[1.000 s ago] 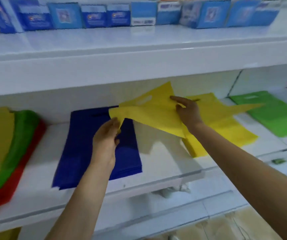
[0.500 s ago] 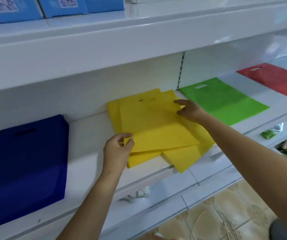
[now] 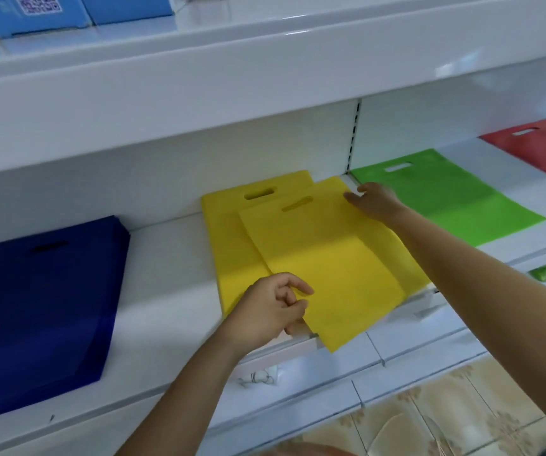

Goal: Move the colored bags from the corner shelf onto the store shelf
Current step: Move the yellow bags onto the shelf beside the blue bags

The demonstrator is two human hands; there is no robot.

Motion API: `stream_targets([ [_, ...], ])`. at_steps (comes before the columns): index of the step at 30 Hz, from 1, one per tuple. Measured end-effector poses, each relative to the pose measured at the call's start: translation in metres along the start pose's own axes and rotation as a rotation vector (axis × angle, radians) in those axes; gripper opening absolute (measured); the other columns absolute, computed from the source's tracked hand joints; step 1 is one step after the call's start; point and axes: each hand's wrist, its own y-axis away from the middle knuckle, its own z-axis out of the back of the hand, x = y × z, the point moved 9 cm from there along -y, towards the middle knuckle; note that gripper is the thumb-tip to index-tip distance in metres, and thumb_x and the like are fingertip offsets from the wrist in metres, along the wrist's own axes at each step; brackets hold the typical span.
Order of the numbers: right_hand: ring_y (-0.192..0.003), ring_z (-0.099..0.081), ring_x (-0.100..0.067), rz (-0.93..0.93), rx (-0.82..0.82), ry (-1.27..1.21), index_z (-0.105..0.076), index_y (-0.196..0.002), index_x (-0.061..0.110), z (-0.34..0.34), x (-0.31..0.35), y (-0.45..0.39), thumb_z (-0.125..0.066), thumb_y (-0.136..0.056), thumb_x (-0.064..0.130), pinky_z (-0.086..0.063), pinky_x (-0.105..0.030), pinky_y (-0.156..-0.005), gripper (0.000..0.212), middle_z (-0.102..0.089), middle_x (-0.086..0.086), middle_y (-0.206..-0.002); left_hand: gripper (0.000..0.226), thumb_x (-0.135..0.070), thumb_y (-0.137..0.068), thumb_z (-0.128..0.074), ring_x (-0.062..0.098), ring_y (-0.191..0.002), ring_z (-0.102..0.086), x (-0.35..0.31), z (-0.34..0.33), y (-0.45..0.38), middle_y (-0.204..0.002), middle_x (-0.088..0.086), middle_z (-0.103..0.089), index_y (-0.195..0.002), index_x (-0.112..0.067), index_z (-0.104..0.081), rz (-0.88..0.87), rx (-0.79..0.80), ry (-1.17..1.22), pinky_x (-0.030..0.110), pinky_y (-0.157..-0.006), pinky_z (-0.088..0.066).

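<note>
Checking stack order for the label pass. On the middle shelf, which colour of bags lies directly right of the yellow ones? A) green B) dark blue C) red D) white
A: the green bags lie just right of the yellow bags, beyond the right hand; the dark blue bags lie to the left, and the red bags farther right.

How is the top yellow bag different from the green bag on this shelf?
The top yellow bag lies askew on another yellow bag, its corner past the shelf edge; the green bag lies directly on the shelf. Both hands touch the yellow; none touches the green. Both have cut-out handles.
</note>
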Motion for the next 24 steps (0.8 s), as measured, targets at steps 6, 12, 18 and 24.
stream_targets([
  [6, -0.089, -0.063, -0.028, -0.093, -0.001, -0.078, -0.061, -0.109, 0.001, 0.0, -0.001, -0.003, -0.063, -0.092, 0.037, -0.049, -0.033, -0.072, 0.04, -0.064, -0.016, -0.102, 0.019, -0.027, -0.097, -0.063, 0.016, -0.053, -0.061, 0.006, 0.002, 0.01, -0.065, 0.002, -0.067, -0.104, -0.014, -0.053, 0.078, -0.043, -0.045, 0.021, -0.053, -0.042],
  [12, -0.086, -0.065, -0.026, -0.086, 0.043, -0.695, -0.065, -0.098, 0.009, -0.008, 0.019, -0.006, -0.066, -0.092, 0.018, -0.056, -0.041, -0.08, 0.011, -0.066, -0.009, -0.096, 0.047, -0.044, -0.1, -0.051, 0.019, -0.048, -0.065, 0.026, 0.029, 0.029, -0.065, 0.013, -0.07, -0.087, 0.001, -0.055, 0.258, -0.246, -0.169, 0.019, -0.04, -0.038],
  [18, -0.094, -0.066, -0.028, -0.155, 0.09, -0.808, -0.067, -0.104, 0.005, -0.032, 0.038, -0.016, -0.075, -0.081, 0.013, -0.054, -0.047, -0.089, 0.025, -0.068, -0.008, -0.102, 0.033, -0.053, -0.089, -0.061, 0.021, -0.082, -0.059, 0.013, 0.089, 0.049, -0.078, -0.003, -0.058, -0.082, -0.021, -0.055, 0.174, -0.662, -0.58, 0.037, -0.073, -0.05],
  [24, -0.108, -0.058, -0.032, -0.098, -0.025, -0.234, -0.036, -0.143, 0.004, -0.025, 0.063, -0.008, -0.061, -0.091, 0.024, -0.045, -0.03, -0.067, 0.061, -0.055, -0.015, -0.126, 0.12, -0.065, -0.069, -0.077, 0.027, -0.147, -0.017, 0.033, 0.071, 0.032, -0.159, 0.006, -0.004, -0.157, -0.032, -0.003, 0.203, -0.339, -0.485, 0.042, -0.116, -0.031],
])
